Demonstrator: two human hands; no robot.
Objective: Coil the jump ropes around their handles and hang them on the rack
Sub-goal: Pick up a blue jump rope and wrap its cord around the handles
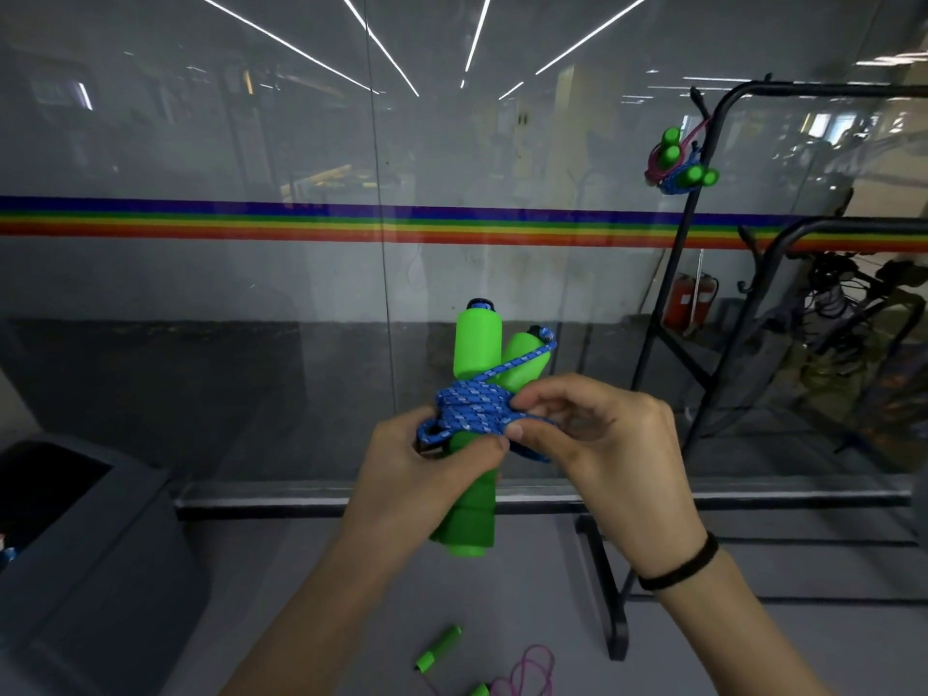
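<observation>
Your left hand [427, 464] grips the upright handles [474, 374]; your right hand [592, 444], nearer the rack [703, 233], pinches the rope [477, 404].

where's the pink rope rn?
Head view, bottom centre: the pink rope lies loose on the floor with its green handles, below both hands and left of the rack's foot.

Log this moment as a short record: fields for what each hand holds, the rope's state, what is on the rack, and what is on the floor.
left hand: grips the green handles
right hand: pinches the blue rope
rope state: coiled around both handles, end being tucked
rack: two coiled ropes hang from a hook
floor: pink rope with green handles, uncoiled
bin: grey, at left
</observation>
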